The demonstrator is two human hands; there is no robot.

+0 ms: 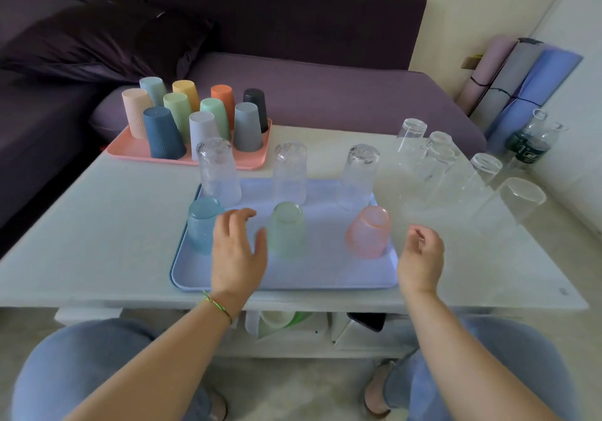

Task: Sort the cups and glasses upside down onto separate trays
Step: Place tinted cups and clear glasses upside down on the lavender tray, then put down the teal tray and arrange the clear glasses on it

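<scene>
Clear glass, unsorted: 5 plain glasses (518, 205) stand upside down, long axis upright, on the white table (97, 225), to the R of and beyond the blue tray (293, 277). The right hand (420, 257), at the tray's R edge, is the nearer one; fingers loosely curled, holding nothing. The left hand (237, 251) hovers over the tray btwn two front glasses, fingers spread, also empty. On the blue tray: 6 inverted glasses, i.e. 3 textured glasses (290, 173) at back, 3 tinted glasses (286, 228) in front. On the pink tray (130, 152), far L: 10 inverted plastic cups (164, 134). Judged: cups done, glasses approx half sorted.
</scene>
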